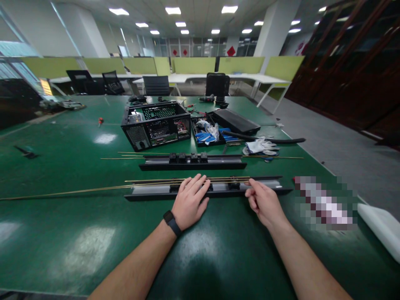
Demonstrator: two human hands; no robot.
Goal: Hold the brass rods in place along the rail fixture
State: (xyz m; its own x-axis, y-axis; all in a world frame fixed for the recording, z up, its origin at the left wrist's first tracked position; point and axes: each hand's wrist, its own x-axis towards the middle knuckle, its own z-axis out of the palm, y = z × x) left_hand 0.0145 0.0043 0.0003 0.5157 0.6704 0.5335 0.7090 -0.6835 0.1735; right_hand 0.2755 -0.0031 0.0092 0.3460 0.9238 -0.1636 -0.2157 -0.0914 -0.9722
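In the head view, long thin brass rods [93, 189] lie along the near black channel [153, 196] and stick out far beyond its left end. My left hand [191, 201], with a dark watch at the wrist, lies palm down over the rods and channel, fingers stretched out. My right hand [264, 202] is closed, with thumb and forefinger pinched at the rods' right ends. A black block [233, 184] sits in the channel between my hands; others are partly hidden by my left hand. Behind it, a second black channel [193, 166] holds several black blocks [183, 158] and more rods.
An open black computer case [156, 127], a tray [210, 143] with gloves, a black panel [236, 121] and a loose glove [261, 146] stand farther back on the green table [78, 233]. A blurred-out item [325, 204] and a white object [379, 227] lie right.
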